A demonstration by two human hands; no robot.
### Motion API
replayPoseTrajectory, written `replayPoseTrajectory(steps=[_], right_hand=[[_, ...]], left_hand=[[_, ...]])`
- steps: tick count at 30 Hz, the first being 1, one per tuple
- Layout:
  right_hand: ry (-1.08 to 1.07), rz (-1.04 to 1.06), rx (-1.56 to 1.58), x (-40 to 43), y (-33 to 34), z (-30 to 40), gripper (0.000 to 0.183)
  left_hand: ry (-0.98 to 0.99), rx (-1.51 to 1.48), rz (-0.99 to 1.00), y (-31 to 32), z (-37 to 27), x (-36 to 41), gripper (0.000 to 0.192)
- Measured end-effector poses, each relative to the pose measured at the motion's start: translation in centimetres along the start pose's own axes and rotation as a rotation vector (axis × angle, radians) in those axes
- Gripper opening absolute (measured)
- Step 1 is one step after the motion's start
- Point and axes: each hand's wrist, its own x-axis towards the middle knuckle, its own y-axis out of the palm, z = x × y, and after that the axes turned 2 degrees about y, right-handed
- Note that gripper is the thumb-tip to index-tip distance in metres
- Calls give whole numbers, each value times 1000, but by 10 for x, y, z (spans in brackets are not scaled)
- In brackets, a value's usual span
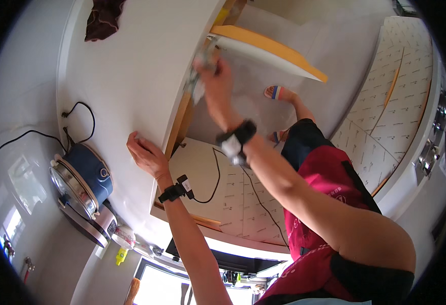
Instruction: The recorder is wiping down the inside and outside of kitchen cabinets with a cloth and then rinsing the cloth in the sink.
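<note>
My right hand (218,78) is blurred, at the front edge of the white countertop (131,72), beside the open cabinet door (268,49). Its fingers are closed on a pale crumpled item (198,90), which hangs below the counter edge. Blur hides whether this is cloth or plastic. My left hand (146,155) rests at the countertop's edge, loosely curled, thumb apart, holding nothing. Each wrist wears a black strap with a small device.
A dark brown cloth (102,21) lies on the counter. A blue electric pot (91,173) with a glass lid stands near the wall, its black cord (93,114) loose. Patterned cabinet doors (394,91) line the opposite side. A cable (259,194) hangs near my legs.
</note>
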Motion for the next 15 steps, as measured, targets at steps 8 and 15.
replayPoseTrajectory(steps=[8, 15], right_hand=[[38, 71, -99, -45, 5, 0, 14], [66, 225, -26, -52, 3, 1, 14]], left_hand=[[-25, 5, 17, 2, 3, -1, 23], [-128, -8, 67, -4, -2, 0, 24]])
